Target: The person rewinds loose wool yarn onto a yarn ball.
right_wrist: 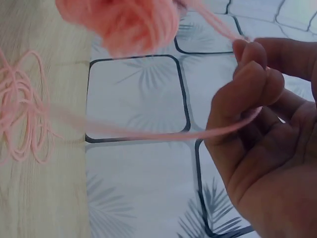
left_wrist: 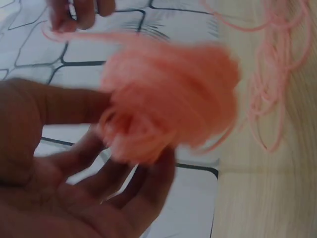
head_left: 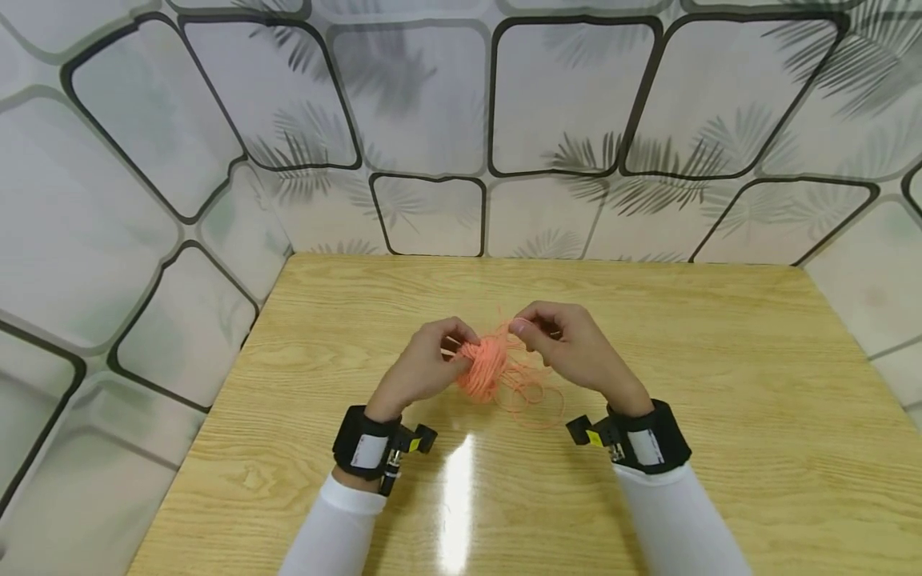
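A coral-pink ball of yarn (head_left: 484,368) is held up over the table by my left hand (head_left: 426,360). In the left wrist view the thumb and fingers grip one end of the ball (left_wrist: 168,94). To its right, my right hand (head_left: 569,344) pinches a strand of the same yarn (right_wrist: 218,22) between thumb and fingertips. That strand stretches from the ball to the pinch in the right wrist view. From the right hand, another length (right_wrist: 163,135) runs down towards the loose loops (right_wrist: 22,109) lying on the wood.
The wooden table (head_left: 288,448) meets a wall (head_left: 432,104) with a stone-and-leaf pattern at its back edge. More patterned covering (head_left: 86,200) stands at the left side. Loose yarn loops (head_left: 533,392) spread just right of the ball. Each wrist wears a black strap with a small camera.
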{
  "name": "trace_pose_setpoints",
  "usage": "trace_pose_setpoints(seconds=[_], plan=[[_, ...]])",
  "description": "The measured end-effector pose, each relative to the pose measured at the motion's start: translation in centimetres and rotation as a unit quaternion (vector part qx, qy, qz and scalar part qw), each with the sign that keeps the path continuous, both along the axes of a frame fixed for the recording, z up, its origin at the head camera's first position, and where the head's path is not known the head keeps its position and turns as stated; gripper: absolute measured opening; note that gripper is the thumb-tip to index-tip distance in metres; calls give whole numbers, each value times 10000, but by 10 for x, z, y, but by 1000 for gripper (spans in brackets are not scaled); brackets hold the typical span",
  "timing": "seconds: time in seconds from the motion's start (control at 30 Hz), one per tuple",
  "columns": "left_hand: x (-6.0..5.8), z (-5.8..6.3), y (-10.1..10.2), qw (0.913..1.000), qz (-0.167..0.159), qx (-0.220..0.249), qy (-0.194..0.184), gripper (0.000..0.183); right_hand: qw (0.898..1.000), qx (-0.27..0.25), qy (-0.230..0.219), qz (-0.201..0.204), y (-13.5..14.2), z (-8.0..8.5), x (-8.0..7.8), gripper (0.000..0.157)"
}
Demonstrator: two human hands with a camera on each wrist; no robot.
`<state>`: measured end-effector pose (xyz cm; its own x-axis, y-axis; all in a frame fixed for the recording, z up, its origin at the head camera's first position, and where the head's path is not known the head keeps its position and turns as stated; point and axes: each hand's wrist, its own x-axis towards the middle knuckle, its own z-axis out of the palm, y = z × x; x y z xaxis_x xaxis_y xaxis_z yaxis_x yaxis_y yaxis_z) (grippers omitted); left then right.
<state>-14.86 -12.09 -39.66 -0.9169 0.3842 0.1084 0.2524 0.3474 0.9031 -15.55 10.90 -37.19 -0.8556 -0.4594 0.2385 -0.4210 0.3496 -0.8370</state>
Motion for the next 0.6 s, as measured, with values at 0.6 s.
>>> trace_pose_setpoints(seconds=[0.6], plan=[[-16, 15, -11, 8440, 334, 5134, -1516, 28, 9967, 339, -634, 367, -8, -32, 1, 21]])
